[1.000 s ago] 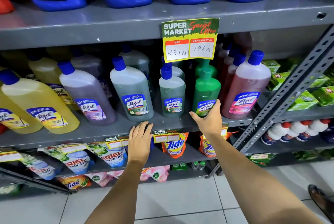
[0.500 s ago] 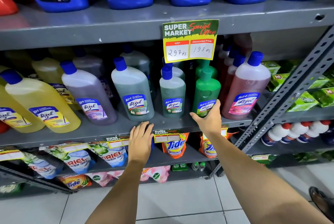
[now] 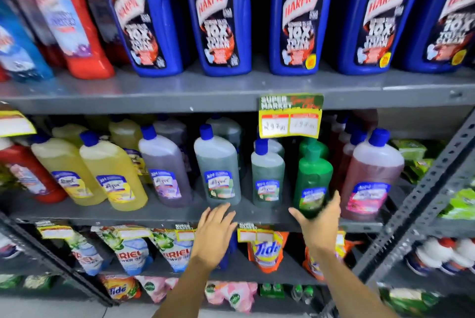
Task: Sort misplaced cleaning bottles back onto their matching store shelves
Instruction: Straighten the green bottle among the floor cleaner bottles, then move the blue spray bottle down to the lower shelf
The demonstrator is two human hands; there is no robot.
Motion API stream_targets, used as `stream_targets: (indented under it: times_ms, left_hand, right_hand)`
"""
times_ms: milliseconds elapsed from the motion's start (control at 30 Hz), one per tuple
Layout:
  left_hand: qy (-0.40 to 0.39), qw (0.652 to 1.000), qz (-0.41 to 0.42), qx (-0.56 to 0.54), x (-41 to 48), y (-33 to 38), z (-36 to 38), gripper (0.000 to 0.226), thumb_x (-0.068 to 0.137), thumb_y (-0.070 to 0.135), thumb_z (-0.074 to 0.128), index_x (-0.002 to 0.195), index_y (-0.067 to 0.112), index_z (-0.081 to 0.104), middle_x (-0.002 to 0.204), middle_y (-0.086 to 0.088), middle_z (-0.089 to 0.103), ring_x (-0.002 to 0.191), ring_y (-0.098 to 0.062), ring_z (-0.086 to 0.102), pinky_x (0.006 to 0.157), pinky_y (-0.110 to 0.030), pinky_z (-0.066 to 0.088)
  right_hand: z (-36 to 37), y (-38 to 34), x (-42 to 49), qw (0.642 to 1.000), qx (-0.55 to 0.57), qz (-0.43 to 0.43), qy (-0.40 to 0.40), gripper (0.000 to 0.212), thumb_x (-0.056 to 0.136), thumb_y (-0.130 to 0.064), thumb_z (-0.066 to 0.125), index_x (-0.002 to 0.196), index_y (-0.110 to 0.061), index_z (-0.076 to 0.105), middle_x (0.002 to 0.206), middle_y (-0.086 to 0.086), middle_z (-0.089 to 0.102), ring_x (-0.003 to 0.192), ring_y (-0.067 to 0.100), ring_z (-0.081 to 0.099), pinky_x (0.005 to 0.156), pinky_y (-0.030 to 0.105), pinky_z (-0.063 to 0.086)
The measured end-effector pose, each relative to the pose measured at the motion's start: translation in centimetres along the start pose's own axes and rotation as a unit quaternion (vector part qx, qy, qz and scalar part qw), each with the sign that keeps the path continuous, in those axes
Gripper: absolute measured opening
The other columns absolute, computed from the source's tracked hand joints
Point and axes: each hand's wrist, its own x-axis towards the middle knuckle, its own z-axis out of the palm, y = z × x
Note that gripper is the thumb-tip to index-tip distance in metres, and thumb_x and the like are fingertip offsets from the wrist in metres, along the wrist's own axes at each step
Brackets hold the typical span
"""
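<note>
A dark green bottle [image 3: 312, 171] with a green cap stands on the grey middle shelf [image 3: 154, 212], between a small grey-green Lizol bottle [image 3: 267, 171] and a pink one [image 3: 372, 171]. My right hand [image 3: 318, 225] wraps the green bottle's base, thumb on its left and fingers on its right. My left hand [image 3: 216, 235] lies flat against the shelf's front edge below a larger grey-green bottle [image 3: 218, 166], fingers apart, holding nothing. Further left stand a purple bottle [image 3: 164, 166], yellow bottles [image 3: 110, 168] and a red bottle [image 3: 28, 171].
Blue Harpic bottles [image 3: 218, 22] and a red bottle [image 3: 77, 35] fill the upper shelf [image 3: 180, 94], where a price sign [image 3: 290, 117] hangs just above the green bottle. Ariel [image 3: 131, 251] and Tide pouches [image 3: 264, 248] hang below. A slanted metal brace [image 3: 424, 189] crosses at right.
The view has tilted up and is blurred, so the Harpic shelf now shows. My right thumb has spread wider round the green bottle's base. My left hand stays on the shelf edge.
</note>
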Motion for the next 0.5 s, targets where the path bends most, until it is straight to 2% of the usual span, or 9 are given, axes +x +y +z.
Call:
stream_targets:
  times_ms: [100, 200, 267, 333, 400, 500]
  left_hand:
    - [0.066, 0.997, 0.001, -0.03, 1.2, -0.5, -5.1, 0.043, 0.101, 0.035, 0.032, 0.111, 0.016, 0.07, 0.127, -0.001, 0.062, 0.107, -0.019, 0.061, 0.101, -0.037, 0.035]
    - [0.137, 0.99, 0.006, -0.033, 2.8, -2.3, -11.7, 0.034, 0.099, 0.029, 0.043, 0.113, 0.013, 0.068, 0.129, -0.006, 0.06, 0.107, -0.023, 0.058, 0.095, -0.038, 0.042]
    - [0.181, 0.983, -0.005, -0.027, 3.9, -4.0, -16.0, 0.032, 0.099, 0.027, 0.045, 0.115, 0.011, 0.067, 0.132, -0.009, 0.058, 0.106, -0.027, 0.058, 0.091, -0.04, 0.045]
    - [0.225, 0.974, -0.016, -0.015, 5.0, -5.8, -20.1, 0.032, 0.099, 0.026, 0.045, 0.116, 0.009, 0.066, 0.134, -0.011, 0.056, 0.109, -0.03, 0.058, 0.091, -0.041, 0.045]
    - [0.268, 0.963, -0.021, -0.002, 5.9, -7.8, -23.8, 0.034, 0.099, 0.026, 0.044, 0.116, 0.007, 0.066, 0.134, -0.013, 0.056, 0.113, -0.031, 0.058, 0.093, -0.042, 0.045]
    - [0.322, 0.946, -0.025, 0.024, 6.8, -11.0, -28.0, 0.036, 0.1, 0.027, 0.042, 0.115, 0.006, 0.067, 0.132, -0.013, 0.058, 0.112, -0.03, 0.058, 0.093, -0.041, 0.044]
  right_hand:
    - [-0.1, -2.9, -3.6, 0.995, 0.042, -0.085, 0.03, 0.097, 0.069, -0.037, 0.082, 0.147, -0.013, 0.031, 0.133, 0.012, 0.047, 0.121, 0.032, 0.053, 0.1, 0.047, 0.046]
    - [1.0, -10.1, -6.6, 0.966, 0.093, -0.241, -0.022, 0.066, 0.076, -0.033, 0.078, 0.133, -0.02, 0.048, 0.118, 0.001, 0.054, 0.107, 0.021, 0.059, 0.094, 0.038, 0.048]
    - [2.2, -16.1, -8.0, 0.925, 0.102, -0.364, -0.045, 0.048, 0.08, -0.032, 0.077, 0.122, -0.022, 0.055, 0.112, -0.002, 0.058, 0.106, 0.018, 0.059, 0.094, 0.03, 0.046]
    - [3.4, -22.2, -9.0, 0.872, 0.099, -0.479, -0.034, 0.04, 0.082, -0.027, 0.078, 0.116, -0.015, 0.06, 0.112, 0.002, 0.062, 0.107, 0.016, 0.057, 0.095, 0.026, 0.044]
    - [4.6, -27.5, -9.8, 0.828, 0.095, -0.552, -0.009, 0.035, 0.085, -0.026, 0.074, 0.114, -0.008, 0.065, 0.114, 0.007, 0.066, 0.108, 0.018, 0.056, 0.095, 0.026, 0.044]
    - [6.8, -33.3, -10.6, 0.784, 0.071, -0.616, 0.025, 0.034, 0.088, -0.027, 0.067, 0.113, -0.004, 0.068, 0.116, 0.011, 0.067, 0.107, 0.024, 0.059, 0.093, 0.032, 0.047]
